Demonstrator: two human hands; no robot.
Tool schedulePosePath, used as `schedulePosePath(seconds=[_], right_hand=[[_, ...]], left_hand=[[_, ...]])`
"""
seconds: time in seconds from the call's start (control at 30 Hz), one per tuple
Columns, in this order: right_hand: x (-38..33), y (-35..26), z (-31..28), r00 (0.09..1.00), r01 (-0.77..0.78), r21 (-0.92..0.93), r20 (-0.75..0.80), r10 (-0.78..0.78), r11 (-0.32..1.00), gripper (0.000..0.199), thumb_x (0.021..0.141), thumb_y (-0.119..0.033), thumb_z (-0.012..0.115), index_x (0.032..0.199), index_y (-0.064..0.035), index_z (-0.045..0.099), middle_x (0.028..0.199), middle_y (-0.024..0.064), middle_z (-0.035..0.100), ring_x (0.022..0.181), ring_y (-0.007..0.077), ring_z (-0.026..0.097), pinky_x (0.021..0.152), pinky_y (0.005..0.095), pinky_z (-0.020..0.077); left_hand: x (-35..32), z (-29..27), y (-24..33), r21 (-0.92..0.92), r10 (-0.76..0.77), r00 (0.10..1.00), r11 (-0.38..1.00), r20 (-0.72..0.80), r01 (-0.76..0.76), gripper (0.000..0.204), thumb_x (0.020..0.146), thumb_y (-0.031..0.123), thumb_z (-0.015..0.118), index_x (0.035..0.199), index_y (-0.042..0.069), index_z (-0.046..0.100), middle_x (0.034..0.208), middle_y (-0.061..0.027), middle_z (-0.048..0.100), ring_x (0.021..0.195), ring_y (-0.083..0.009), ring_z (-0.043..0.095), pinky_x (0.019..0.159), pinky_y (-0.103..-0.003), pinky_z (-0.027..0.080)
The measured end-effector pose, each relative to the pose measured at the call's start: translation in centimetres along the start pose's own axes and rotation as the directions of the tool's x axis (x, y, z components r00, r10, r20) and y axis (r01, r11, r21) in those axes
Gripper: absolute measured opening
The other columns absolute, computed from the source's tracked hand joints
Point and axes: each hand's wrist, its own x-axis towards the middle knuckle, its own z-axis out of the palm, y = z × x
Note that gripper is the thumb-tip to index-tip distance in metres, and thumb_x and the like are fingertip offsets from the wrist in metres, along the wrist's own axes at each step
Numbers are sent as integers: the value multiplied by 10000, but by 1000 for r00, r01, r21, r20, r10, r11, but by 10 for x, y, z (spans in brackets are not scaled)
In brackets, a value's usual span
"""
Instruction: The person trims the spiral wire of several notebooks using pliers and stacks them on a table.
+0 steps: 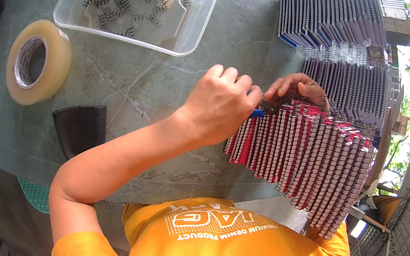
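Observation:
My left hand (223,104) is closed around pliers (257,113) with blue handles, whose dark jaws point at the top end of a row of spiral-bound notebooks (304,160) with red covers and pale wire coils. Beside the jaws, my right hand (309,89) curls its fingers around the far end of these notebooks, close to a dark wire coil. The notebooks hide most of my right forearm. Exactly which coil the jaws touch is too small to tell.
Behind the red row stand more spiral notebooks (330,15), blue and dark. A clear plastic tub (190,43) holds several loose black coils. Further left on the grey table (155,93) are a large tape roll (59,60) and a dark curved piece (81,130).

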Motion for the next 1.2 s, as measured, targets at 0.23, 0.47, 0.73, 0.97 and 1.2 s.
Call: schedulePosePath(seconds=[0.23, 0.47, 0.73, 0.97, 1.2], right_hand=[[3, -4, -6, 998, -34, 25, 48, 33, 999, 280, 914, -179, 446, 963, 72, 561, 1046, 264, 570, 992, 314, 609, 855, 409, 534], [2, -7, -3, 996, -81, 81, 49, 77, 993, 316, 908, -221, 469, 981, 70, 568, 1046, 253, 568, 989, 282, 598, 881, 382, 503], [3, -1, -9, 997, -52, 49, 61, 49, 997, 315, 919, -233, 463, 989, 53, 575, 1027, 230, 578, 974, 255, 587, 863, 348, 493], [-2, -5, -8, 996, -84, 64, -2, 85, 994, 367, 906, -278, 499, 1012, 71, 532, 982, 229, 577, 948, 298, 616, 812, 399, 540], [2, -13, 11, 964, -180, 133, -174, 202, 975, 479, 889, -317, 529, 1108, 107, 491, 965, 227, 617, 894, 264, 649, 794, 363, 545]], left_hand=[[-3, -5, 0, 21, -46, 998, 999, 36, 45, 344, 655, 138, 682, 984, 86, 596, 856, -62, 544, 838, -235, 530, 764, -383, 400], [-3, -12, -1, 30, -1, 995, 1000, -100, 4, 398, 665, 143, 687, 1043, 85, 578, 925, -73, 548, 940, -250, 522, 839, -408, 368], [-1, -4, 1, -68, -21, 998, 997, 65, 26, 277, 658, 118, 661, 926, 85, 598, 843, -65, 530, 803, -229, 537, 702, -353, 416], [10, -31, -4, 38, 23, 999, 999, -23, -23, 292, 702, 120, 629, 988, 76, 592, 886, -68, 548, 883, -240, 523, 806, -400, 375], [23, -19, -5, 171, 75, 982, 984, -174, -45, 295, 720, 108, 612, 1013, 80, 594, 904, -65, 563, 929, -240, 518, 845, -414, 354]])
